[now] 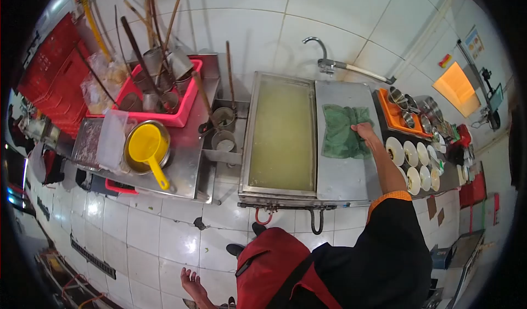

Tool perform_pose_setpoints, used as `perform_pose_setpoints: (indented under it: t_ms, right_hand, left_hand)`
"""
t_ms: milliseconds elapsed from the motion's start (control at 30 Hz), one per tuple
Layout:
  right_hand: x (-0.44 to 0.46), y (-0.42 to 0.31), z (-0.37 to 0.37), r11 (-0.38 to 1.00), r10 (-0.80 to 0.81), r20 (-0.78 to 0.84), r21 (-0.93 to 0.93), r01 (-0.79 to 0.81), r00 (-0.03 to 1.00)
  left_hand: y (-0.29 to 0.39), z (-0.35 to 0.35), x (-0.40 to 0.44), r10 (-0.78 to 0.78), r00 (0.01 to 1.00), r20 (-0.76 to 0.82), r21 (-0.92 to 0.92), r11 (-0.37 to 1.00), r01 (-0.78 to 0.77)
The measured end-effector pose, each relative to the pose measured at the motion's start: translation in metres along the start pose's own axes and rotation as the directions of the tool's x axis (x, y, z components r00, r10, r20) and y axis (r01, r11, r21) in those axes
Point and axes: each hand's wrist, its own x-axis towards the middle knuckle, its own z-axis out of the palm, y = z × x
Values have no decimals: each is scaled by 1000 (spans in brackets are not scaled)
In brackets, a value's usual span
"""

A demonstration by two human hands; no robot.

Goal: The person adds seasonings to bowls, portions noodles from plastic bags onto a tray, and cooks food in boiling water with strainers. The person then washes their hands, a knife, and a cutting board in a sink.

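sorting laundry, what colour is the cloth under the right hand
The cloth is green, best seen in the head view.

Surroundings: wash-up gear left, crockery right

Left counter: pink plastic tub (188, 106) holds several long-handled metal cups (181, 65), handles leaning at various angles. In front of it, a yellow plastic dipper (147, 143) sits in a round metal bowl (135, 164), handle projecting over the rim. Red crates (52, 84) stand at far left.

Back wall: white tiles; curved metal faucet (325, 64).

Right side: orange tray (383, 106) with small steel vessels (396, 95); white bowls (411, 153) set in rows nearby; orange sheet (457, 88) on the wall above.

Floor: pale tiles (145, 226), dark slotted drain grate (93, 257).
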Motion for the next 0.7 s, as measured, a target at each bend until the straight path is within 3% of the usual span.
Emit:
perform_pose_setpoints:
  t_ms: [100, 133, 367, 467, 533, 700]
  right_hand:
    - [-17, -2, -8, 987, -102, -29, -130, 97, 994]
    - [-33, -12, -5, 987, -72, -122, -150, 53, 990]
    - [-7, 0, -11, 971, -7, -136, -237, -26, 991]
    - [6, 4, -10, 911, -26, -229, -405, -71, 973]
    - [0, 1, -12, 879, -151, -263, -477, 8, 953]
    - [-13, -12, -14, 895, -100, -242, -446, -19, 965]
  left_hand:
    - [-2, 3, 3, -15, 1000, 24, 17, 1000, 15]
    - [-2, 7, 2, -14, 1000, 11, 24, 1000, 14]
    - [-11, 13, -1, -18, 1000, 0, 35, 999, 18]
    - [-14, 18, -7, -28, 1000, -3, 50, 998, 28]
    - [-17, 21, -10, -39, 999, -15, 33, 999, 39]
    - [-23, 27, -18, -53, 998, -19, 27, 998, 54]
